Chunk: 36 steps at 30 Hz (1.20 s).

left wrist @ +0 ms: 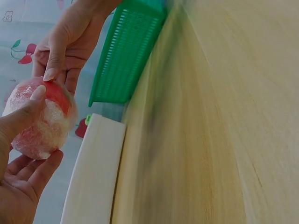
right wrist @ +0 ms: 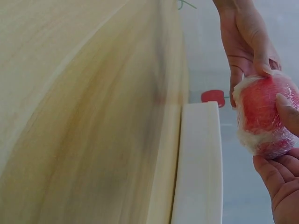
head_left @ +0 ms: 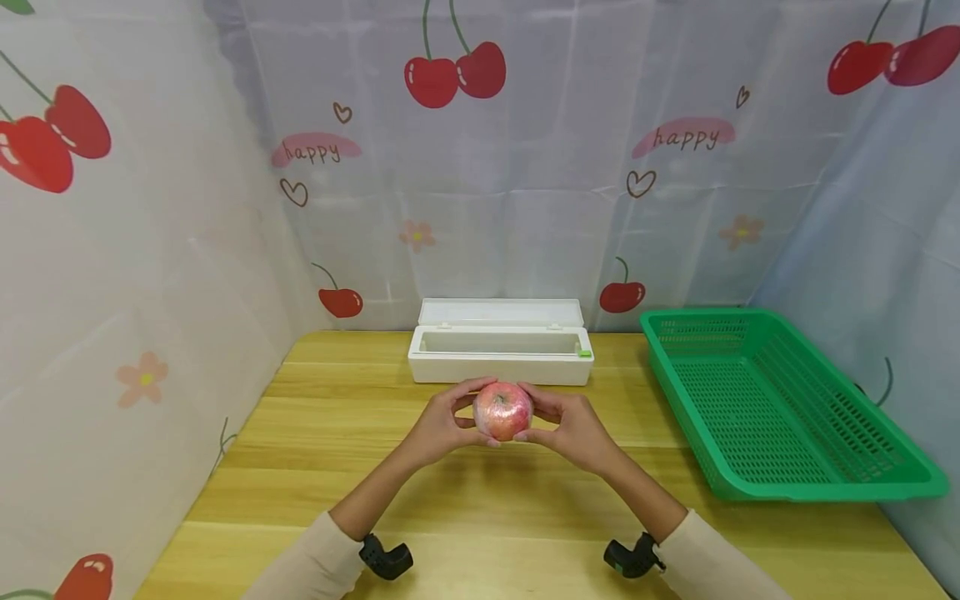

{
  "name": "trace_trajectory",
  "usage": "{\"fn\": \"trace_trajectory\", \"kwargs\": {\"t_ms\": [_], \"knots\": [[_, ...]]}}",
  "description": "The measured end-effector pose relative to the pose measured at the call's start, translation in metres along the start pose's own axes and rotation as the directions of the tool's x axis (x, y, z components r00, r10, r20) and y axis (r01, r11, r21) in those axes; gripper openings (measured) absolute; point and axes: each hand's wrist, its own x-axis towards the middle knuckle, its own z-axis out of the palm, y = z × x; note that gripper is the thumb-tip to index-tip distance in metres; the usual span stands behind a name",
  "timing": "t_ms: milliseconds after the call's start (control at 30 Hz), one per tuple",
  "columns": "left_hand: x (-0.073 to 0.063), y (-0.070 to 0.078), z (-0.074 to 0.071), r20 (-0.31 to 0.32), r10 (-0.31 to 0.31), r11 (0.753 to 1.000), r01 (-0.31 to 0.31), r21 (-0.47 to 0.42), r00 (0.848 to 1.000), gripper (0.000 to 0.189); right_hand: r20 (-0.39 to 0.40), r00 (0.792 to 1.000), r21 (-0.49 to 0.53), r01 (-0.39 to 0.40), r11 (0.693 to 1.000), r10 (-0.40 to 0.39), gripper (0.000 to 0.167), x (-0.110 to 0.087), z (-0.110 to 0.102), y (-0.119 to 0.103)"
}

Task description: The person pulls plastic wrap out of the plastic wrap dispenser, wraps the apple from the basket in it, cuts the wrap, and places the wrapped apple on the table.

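A red apple [head_left: 503, 412] wrapped in clear cling film is held up above the table, between both hands. The left hand [head_left: 442, 423] grips its left side with thumb and fingers. From the other side the right hand [head_left: 572, 427] pinches it between thumb and fingers. Both wrist views show the film on the apple [left wrist: 46, 116] bunched and whitish in patches, with thumbs [right wrist: 286, 109] pressing on its near face. Behind the apple stands a long white box [head_left: 501, 370], its lid [head_left: 500, 312] raised and a small green piece at its right end.
A large green plastic basket [head_left: 780, 417] stands on the right of the wooden table [head_left: 360, 417]. Curtains [head_left: 525, 183] printed with cherries close off the back and both sides. Black wrist cameras [head_left: 386, 557] are strapped to both forearms.
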Motion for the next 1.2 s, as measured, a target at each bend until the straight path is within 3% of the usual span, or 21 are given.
{"fn": "trace_trajectory", "kwargs": {"t_ms": [167,400,633,1000,1200], "knots": [[-0.001,-0.005,0.001,-0.027,-0.021,0.996,0.024,0.087,0.999,0.085,0.002,1.000,-0.003,-0.009,1.000,0.009,0.068,-0.001,0.002,0.004],[-0.005,-0.009,0.004,-0.022,-0.058,0.994,0.059,0.091,0.998,0.086,0.019,0.998,-0.009,-0.052,0.999,0.053,0.067,-0.002,0.003,0.005],[-0.007,-0.015,0.009,0.001,-0.057,0.994,0.057,0.093,0.998,0.083,0.046,0.994,0.008,-0.098,0.995,0.098,0.066,-0.006,0.005,0.009],[-0.013,-0.025,0.017,0.031,-0.102,0.988,0.098,0.123,0.994,0.082,0.143,0.976,0.082,-0.174,0.981,0.161,0.067,-0.013,0.008,0.018],[-0.017,-0.029,0.020,0.028,-0.137,0.971,0.129,0.203,0.990,0.081,0.198,0.960,0.107,-0.219,0.970,0.195,0.069,-0.016,0.008,0.024]]}}
